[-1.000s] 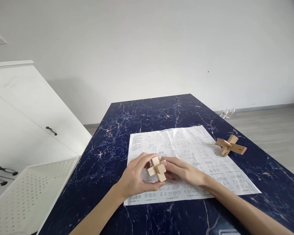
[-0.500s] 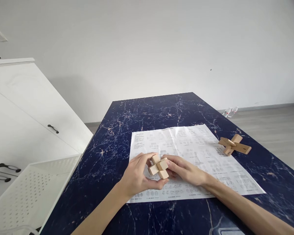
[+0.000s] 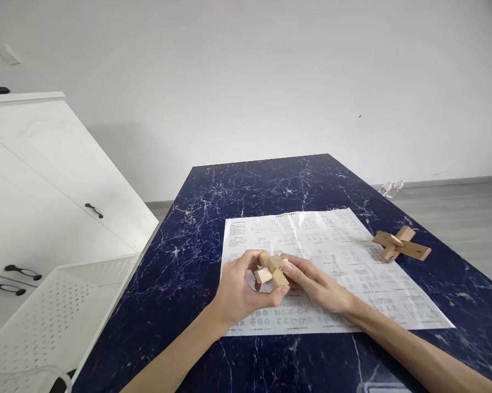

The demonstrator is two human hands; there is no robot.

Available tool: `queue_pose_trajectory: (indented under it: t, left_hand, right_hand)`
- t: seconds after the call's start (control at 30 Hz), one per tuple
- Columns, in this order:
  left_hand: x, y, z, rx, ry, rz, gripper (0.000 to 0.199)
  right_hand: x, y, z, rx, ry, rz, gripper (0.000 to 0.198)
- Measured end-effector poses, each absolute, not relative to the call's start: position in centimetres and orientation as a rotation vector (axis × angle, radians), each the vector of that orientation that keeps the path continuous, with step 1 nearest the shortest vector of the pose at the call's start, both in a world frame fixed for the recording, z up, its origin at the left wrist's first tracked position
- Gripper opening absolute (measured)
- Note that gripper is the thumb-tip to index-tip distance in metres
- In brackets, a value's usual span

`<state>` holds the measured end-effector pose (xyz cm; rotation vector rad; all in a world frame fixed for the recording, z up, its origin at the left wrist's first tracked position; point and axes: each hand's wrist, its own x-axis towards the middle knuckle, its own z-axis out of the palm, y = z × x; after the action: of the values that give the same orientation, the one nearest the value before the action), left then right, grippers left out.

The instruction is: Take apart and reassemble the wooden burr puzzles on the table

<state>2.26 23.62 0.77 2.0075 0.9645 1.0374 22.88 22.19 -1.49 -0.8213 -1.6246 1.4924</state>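
Between my two hands is a pale wooden burr puzzle (image 3: 274,264) made of interlocked square bars. My left hand (image 3: 241,284) grips it from the left, fingers over the top and thumb at the lower end of a bar. From the right, my right hand (image 3: 313,281) pinches it with thumb and fingers; some of those fingertips are hidden behind the wood. Beneath both hands lies a white instruction sheet (image 3: 323,234) printed with small diagrams. Off to the right, a second wooden puzzle (image 3: 401,245) of crossed flat pieces rests partly over the sheet's edge.
The sheet lies on a dark blue marble-patterned table (image 3: 246,185). At left stand a white cabinet (image 3: 65,158) with black handles and a white perforated bin (image 3: 65,305). Clear plastic bottles (image 3: 391,188) show beyond the table's right edge. A white wall rises behind.
The burr puzzle has been tilted and turned slightly in my hands, which both stay on it. The whole view has shifted a little, so everything sits slightly further right.
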Motion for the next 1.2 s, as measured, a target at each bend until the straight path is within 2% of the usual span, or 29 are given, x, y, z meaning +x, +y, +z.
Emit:
queue_pose_trajectory:
  t: [0.1,0.23,0.57,0.8,0.97,1.2]
  left_hand:
    - [2.2,23.7,0.7,1.999,0.957,1.037,0.041]
    - [2.0,23.7,0.3,2.088,0.909,1.037,0.055]
    - [2.0,24.3,0.2,2.642,0.669,1.180,0.069]
    - [1.9,24.7,1.8,2.886,0.527,1.176,0.070]
    - [1.8,24.8,2.3,3.047,0.420,1.128,0.074]
    - [1.6,25.1,2.6,3.145,0.298,1.096,0.061]
  right_hand:
    - [22.8,22.3,-1.6,-0.821,-1.594,1.514,0.051]
    - [22.9,22.3,-1.9,-0.821,-1.485,1.623,0.050]
    - [23.0,22.5,-1.4,-0.926,-1.433,1.777,0.064]
    - [23.9,22.6,0.2,-0.875,-1.447,1.916,0.060]
    - [24.4,22.8,0.2,-0.887,-1.386,2.125,0.058]
    - [24.3,22.8,0.2,-1.046,-1.282,2.247,0.053]
